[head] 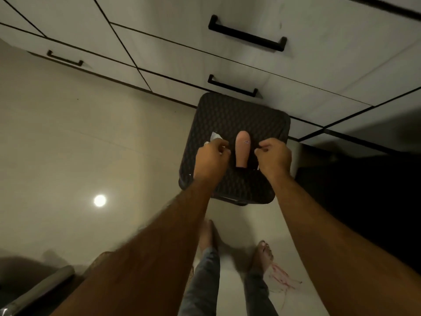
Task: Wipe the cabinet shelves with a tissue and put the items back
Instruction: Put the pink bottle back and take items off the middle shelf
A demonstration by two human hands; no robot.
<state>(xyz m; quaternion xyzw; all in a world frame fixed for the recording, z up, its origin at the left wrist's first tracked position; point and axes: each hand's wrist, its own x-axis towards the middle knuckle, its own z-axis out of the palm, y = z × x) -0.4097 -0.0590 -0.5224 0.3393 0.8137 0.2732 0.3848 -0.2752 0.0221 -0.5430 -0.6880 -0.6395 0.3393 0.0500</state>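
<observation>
Our left hand (210, 159) — fingers curled round a crumpled white tissue (215, 139), which pokes out past the knuckles. Our right hand (274, 157) — fingers curled in, thumb against forefinger; a small pale sliver shows below it, but we cannot tell whether it grips anything. Between the two hands lies a peach-coloured tube (242, 151) with a small printed mark, resting on a dark quilted stool top (234, 117). Both hands hover over that stool. Beyond it: pale cabinet drawers (182, 53) with black bar handles (247, 34). Around the stool, a glossy light floor (79, 133) carrying a round lamp reflection (100, 200). Below our forearms, bare feet (264, 254) and jean legs; a reddish smear (283, 278) marks the floor beside the right foot.
</observation>
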